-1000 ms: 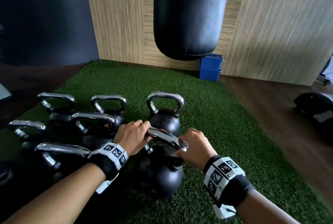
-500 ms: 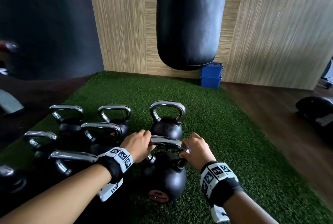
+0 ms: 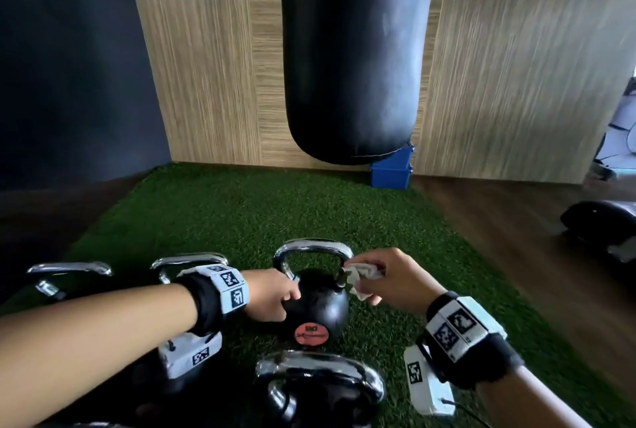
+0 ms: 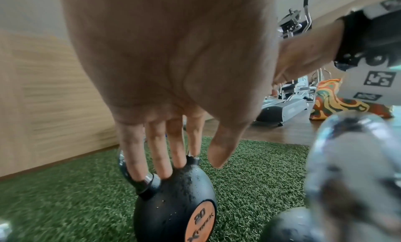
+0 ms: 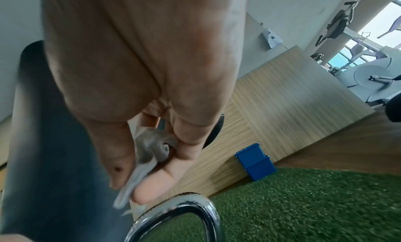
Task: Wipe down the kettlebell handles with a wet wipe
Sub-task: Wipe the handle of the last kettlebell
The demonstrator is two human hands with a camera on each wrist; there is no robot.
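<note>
A black kettlebell (image 3: 315, 307) with a chrome handle (image 3: 311, 248) and an orange label stands on the green turf. My left hand (image 3: 272, 297) rests on its left shoulder. The fingers (image 4: 158, 151) lie straight on the black body (image 4: 173, 202) between the handle's feet, with the thumb free. My right hand (image 3: 389, 279) pinches a crumpled white wet wipe (image 3: 359, 278) right beside the handle's right bend. In the right wrist view the wet wipe (image 5: 149, 149) sits between thumb and fingers just above the chrome handle (image 5: 184, 204).
A nearer kettlebell (image 3: 320, 372) stands just below my hands, and more kettlebells (image 3: 189, 260) are lined up to the left. A black punching bag (image 3: 354, 49) hangs ahead, with a blue box (image 3: 390, 173) by the wooden wall. Wooden floor (image 3: 516, 248) borders the turf on the right.
Both hands have left the nearer kettlebell's handle and moved forward to the one behind it. The left hand has gone from gripping to lying flat.
</note>
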